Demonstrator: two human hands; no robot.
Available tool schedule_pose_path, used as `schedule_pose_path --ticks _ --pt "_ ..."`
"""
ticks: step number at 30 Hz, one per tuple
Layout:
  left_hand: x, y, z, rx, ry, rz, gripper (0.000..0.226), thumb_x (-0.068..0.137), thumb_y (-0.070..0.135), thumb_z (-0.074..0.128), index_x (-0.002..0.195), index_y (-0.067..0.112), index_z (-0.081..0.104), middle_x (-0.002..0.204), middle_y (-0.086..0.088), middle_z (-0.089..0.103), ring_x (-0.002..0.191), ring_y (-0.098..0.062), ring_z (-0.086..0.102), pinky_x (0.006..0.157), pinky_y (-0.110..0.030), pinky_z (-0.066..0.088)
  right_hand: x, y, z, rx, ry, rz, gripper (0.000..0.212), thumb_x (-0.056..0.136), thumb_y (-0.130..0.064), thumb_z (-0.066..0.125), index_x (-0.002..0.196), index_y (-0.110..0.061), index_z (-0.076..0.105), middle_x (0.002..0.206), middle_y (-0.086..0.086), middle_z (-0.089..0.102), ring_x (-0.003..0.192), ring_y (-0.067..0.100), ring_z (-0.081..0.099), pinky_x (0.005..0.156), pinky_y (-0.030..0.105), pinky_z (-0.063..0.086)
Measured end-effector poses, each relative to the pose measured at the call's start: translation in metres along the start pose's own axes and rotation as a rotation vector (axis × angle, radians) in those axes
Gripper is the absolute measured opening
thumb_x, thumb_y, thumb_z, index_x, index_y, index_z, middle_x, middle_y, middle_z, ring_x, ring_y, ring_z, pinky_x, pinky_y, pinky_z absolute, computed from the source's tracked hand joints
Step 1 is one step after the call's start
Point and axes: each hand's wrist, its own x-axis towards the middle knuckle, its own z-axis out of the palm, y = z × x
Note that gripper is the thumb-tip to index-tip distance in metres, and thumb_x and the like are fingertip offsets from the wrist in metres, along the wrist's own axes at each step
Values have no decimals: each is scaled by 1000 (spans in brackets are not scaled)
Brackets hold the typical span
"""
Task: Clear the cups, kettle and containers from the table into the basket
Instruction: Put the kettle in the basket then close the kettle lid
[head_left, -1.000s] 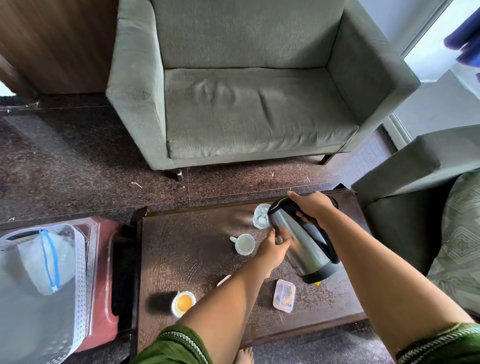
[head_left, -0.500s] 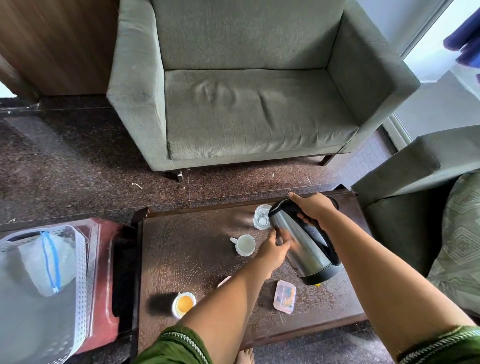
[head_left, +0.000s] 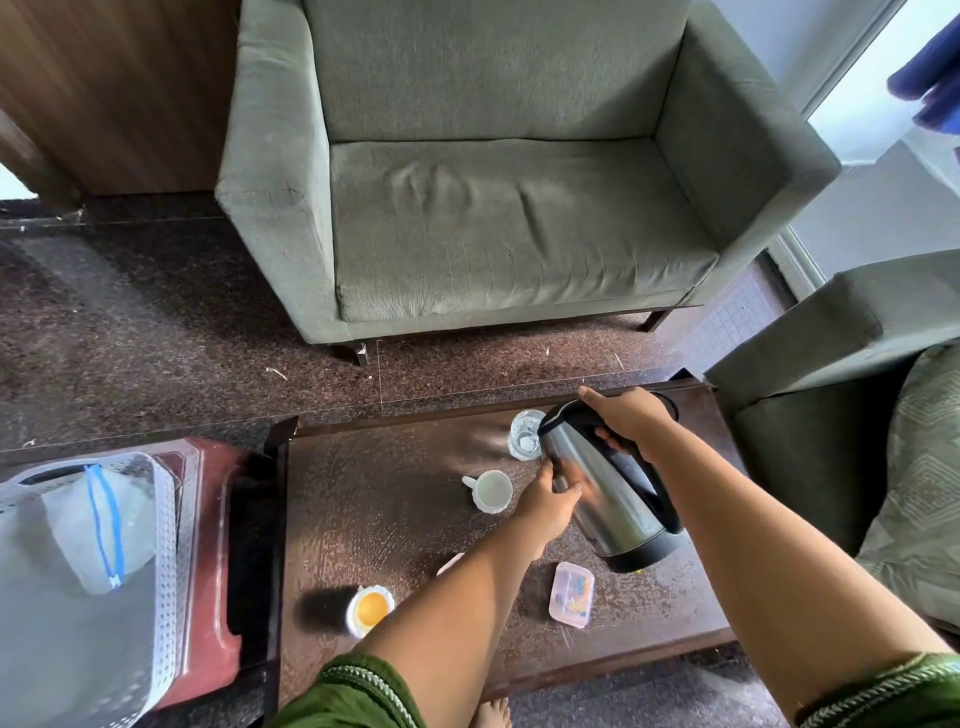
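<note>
Grey sofa (head_left: 498, 208) faces the dark table (head_left: 395, 499). Above the table's right end the tilted steel kettle (head_left: 602, 499), black-based, hangs with the right hand (head_left: 631, 423) wrapped on its handle and the left hand (head_left: 545, 506) cupping its side. It has shifted slightly rightward. White basket (head_left: 161, 571) sits far left.

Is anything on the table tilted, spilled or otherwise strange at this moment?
The kettle is tilted, spout toward the glass, held by the right hand on its handle, with the left hand against its body. No spill shows on the table. The cup stands upright.
</note>
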Motion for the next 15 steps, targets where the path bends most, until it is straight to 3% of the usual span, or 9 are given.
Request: schedule_pose_path --ticks 7,15 --pt "7 -4 1 -82 -27 -12 69 89 28 59 149 29 25 142 -5 46 126 -26 50 107 -45 43 0 1 -1 11 0 -1 63 78 -68 59 63 -8 63 62 10 69 51 23 56 59 34 51" --pt "11 -9 3 -71 -31 0 70 86 33 59 148 29 26 139 -8 49 124 -27 51 106 -44 44 -3 4 -1 14 -7 0 63 79 -68 59 62 -8 63 62 9 68 51 23 56 59 33 51"
